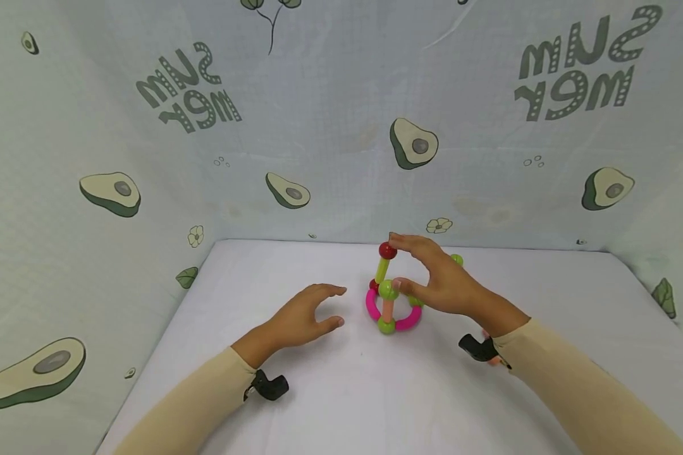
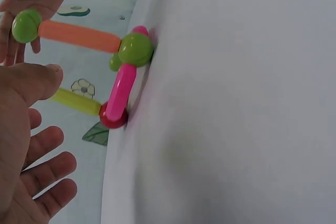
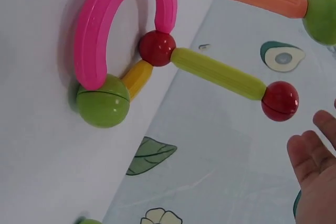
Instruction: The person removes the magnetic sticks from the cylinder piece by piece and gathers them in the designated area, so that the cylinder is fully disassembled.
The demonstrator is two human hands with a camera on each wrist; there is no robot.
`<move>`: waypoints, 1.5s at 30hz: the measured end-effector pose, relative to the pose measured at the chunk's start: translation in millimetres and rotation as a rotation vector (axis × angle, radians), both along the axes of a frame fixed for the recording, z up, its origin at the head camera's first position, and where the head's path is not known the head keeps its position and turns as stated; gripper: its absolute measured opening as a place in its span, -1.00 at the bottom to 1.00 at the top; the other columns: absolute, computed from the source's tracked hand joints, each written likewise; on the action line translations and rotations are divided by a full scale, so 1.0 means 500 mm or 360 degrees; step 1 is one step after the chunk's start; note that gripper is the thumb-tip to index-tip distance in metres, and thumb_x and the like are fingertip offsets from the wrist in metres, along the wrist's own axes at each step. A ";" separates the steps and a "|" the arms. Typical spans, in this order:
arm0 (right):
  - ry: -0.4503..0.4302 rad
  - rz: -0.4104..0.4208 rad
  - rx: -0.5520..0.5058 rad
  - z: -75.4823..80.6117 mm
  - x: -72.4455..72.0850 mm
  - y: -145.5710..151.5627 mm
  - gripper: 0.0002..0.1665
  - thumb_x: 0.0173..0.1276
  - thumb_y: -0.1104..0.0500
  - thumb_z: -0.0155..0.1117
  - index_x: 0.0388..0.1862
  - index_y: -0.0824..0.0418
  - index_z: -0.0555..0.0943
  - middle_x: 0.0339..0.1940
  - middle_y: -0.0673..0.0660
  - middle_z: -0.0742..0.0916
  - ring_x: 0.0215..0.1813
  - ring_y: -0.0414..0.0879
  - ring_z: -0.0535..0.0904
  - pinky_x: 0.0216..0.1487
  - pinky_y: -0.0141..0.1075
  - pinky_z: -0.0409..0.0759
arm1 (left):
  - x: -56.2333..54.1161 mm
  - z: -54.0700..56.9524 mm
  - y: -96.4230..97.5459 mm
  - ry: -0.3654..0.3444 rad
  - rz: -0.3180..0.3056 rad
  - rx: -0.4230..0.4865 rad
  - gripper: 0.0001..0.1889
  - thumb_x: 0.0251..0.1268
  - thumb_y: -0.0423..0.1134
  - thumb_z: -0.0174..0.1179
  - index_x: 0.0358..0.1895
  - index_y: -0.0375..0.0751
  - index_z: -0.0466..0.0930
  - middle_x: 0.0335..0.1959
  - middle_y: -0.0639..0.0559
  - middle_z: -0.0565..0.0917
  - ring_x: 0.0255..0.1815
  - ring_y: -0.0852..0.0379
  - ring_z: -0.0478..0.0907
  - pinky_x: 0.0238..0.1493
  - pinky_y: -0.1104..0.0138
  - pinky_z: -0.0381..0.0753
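A toy frame of rods and balls stands on the white table. Its base is a ring with curved pink rods (image 1: 408, 319), and a yellow piece (image 3: 137, 80) also shows low down. An orange rod (image 2: 79, 35) rises to a green ball (image 1: 388, 290); a yellow-green rod (image 3: 219, 73) rises to a red ball (image 3: 280, 101). My right hand (image 1: 446, 278) hovers at these upper balls, fingers extended; in the right wrist view its fingers appear apart from the red ball. My left hand (image 1: 301, 319) is held left of the frame, fingers spread, holding nothing.
Behind my right hand a green ball (image 1: 457, 259) partly shows. An orange piece (image 1: 494, 361) lies under the right wrist, mostly hidden. A printed avocado cloth (image 1: 341, 126) hangs around the table's back and sides. Each wrist carries a black camera (image 1: 270, 385).
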State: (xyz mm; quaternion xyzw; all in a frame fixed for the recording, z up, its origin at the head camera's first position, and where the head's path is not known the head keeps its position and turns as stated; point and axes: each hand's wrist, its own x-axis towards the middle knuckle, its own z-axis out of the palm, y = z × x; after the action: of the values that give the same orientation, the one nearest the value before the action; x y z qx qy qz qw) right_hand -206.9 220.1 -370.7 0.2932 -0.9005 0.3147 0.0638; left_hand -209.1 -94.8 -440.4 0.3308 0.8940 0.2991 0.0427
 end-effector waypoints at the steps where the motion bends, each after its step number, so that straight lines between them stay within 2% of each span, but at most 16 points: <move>1: 0.0015 0.0016 -0.0031 -0.002 0.005 -0.001 -0.13 0.36 0.01 0.48 0.56 0.12 0.33 0.53 0.11 0.42 0.53 0.14 0.24 0.31 0.22 0.46 | 0.003 0.000 0.011 -0.0029 -0.0005 0.0024 -0.37 0.39 -0.01 0.35 0.45 -0.13 0.44 0.39 0.10 0.51 0.43 0.06 0.40 0.40 0.09 0.41; 5: 0.0041 0.0047 -0.0111 -0.011 0.026 -0.003 -0.19 0.30 0.12 0.54 0.48 0.13 0.43 0.40 0.10 0.53 0.33 0.07 0.44 0.14 0.07 0.61 | 0.012 -0.008 0.048 -0.0088 -0.0043 0.0122 -0.38 0.42 -0.02 0.33 0.46 -0.12 0.43 0.37 0.12 0.54 0.35 0.09 0.48 0.30 0.12 0.52; 11: 0.0014 0.0067 -0.0158 -0.030 0.051 -0.011 -0.28 0.26 0.18 0.57 0.37 0.18 0.51 0.30 0.13 0.60 0.01 0.06 0.62 -0.18 -0.06 0.73 | 0.020 -0.029 0.093 -0.0063 -0.0085 0.0309 -0.43 0.44 -0.13 0.32 0.44 -0.15 0.44 0.34 0.07 0.56 0.25 0.05 0.57 0.24 0.18 0.57; 14: 0.0027 0.0119 -0.0209 -0.040 0.055 -0.017 -0.27 0.20 0.27 0.60 0.34 0.21 0.52 0.26 0.12 0.64 -0.01 0.05 0.64 -0.16 -0.03 0.75 | 0.024 -0.036 0.114 -0.0084 -0.0080 0.0396 -0.45 0.44 -0.20 0.32 0.43 -0.18 0.44 0.34 0.04 0.56 0.26 0.04 0.56 0.26 0.23 0.55; 17: 0.0049 0.0162 -0.0235 -0.049 0.058 -0.023 -0.27 0.16 0.32 0.61 0.31 0.23 0.53 0.21 0.08 0.66 0.01 -0.04 0.64 -0.08 -0.04 0.73 | 0.027 -0.043 0.132 -0.0102 -0.0083 0.0467 -0.48 0.45 -0.23 0.31 0.41 -0.20 0.45 0.32 0.03 0.58 0.29 0.11 0.54 0.27 0.30 0.53; 21: 0.0071 0.0168 -0.0229 -0.058 0.061 -0.028 -0.29 0.18 0.33 0.59 0.30 0.24 0.52 0.15 0.06 0.68 0.01 -0.09 0.65 -0.05 -0.12 0.72 | 0.026 -0.052 0.153 -0.0117 -0.0110 0.0557 -0.58 0.49 -0.22 0.26 0.32 -0.20 0.49 0.22 0.04 0.64 0.26 0.20 0.55 0.26 0.35 0.51; 24: 0.0071 0.0170 -0.0238 -0.061 0.063 -0.031 -0.31 0.19 0.38 0.56 0.30 0.27 0.51 0.14 0.10 0.69 -0.04 -0.05 0.69 -0.04 -0.16 0.72 | 0.025 -0.059 0.165 -0.0140 -0.0128 0.0611 -0.65 0.51 -0.24 0.25 0.25 -0.20 0.51 0.15 0.03 0.68 0.20 0.24 0.59 0.25 0.37 0.51; 28: 0.0032 0.0168 -0.0263 -0.063 0.066 -0.035 -0.30 0.21 0.43 0.53 0.31 0.28 0.50 0.17 0.16 0.68 -0.07 0.01 0.71 -0.03 -0.14 0.72 | 0.025 -0.064 0.172 -0.0140 -0.0132 0.0640 -0.69 0.49 -0.27 0.26 0.20 -0.23 0.53 0.08 0.02 0.71 0.12 0.26 0.63 0.22 0.40 0.53; 33: 0.0003 0.0129 -0.0277 -0.067 0.069 -0.040 -0.31 0.21 0.43 0.52 0.32 0.26 0.50 0.15 0.14 0.68 -0.07 -0.03 0.71 -0.02 -0.11 0.72 | 0.027 -0.065 0.176 -0.0119 -0.0127 0.0644 -0.72 0.47 -0.30 0.27 0.16 -0.25 0.55 0.04 0.02 0.73 0.06 0.28 0.65 0.17 0.43 0.55; 39: -0.0031 0.0106 -0.0309 -0.070 0.073 -0.046 -0.32 0.22 0.45 0.50 0.31 0.27 0.50 0.13 0.13 0.69 -0.03 -0.03 0.72 -0.02 -0.14 0.72 | 0.030 -0.063 0.179 -0.0152 -0.0092 0.0670 -0.81 0.45 -0.38 0.27 0.05 -0.28 0.59 -0.03 -0.04 0.75 -0.02 0.28 0.68 0.05 0.47 0.60; 45: -0.0029 0.0062 -0.0299 -0.070 0.076 -0.049 -0.34 0.23 0.41 0.51 0.31 0.27 0.51 0.11 0.12 0.70 -0.04 -0.03 0.72 -0.03 -0.23 0.72 | 0.028 -0.061 0.177 -0.0133 -0.0093 0.0648 -0.79 0.44 -0.37 0.28 0.06 -0.30 0.63 -0.04 -0.03 0.77 -0.03 0.29 0.70 0.01 0.50 0.60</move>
State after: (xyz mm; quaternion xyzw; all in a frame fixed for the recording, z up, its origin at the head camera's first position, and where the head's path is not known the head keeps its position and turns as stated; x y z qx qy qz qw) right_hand -168.8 195.7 -405.5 0.3005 -0.8616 0.4017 0.0767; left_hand -195.2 -6.4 -470.7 0.3458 0.8025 0.4857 0.0208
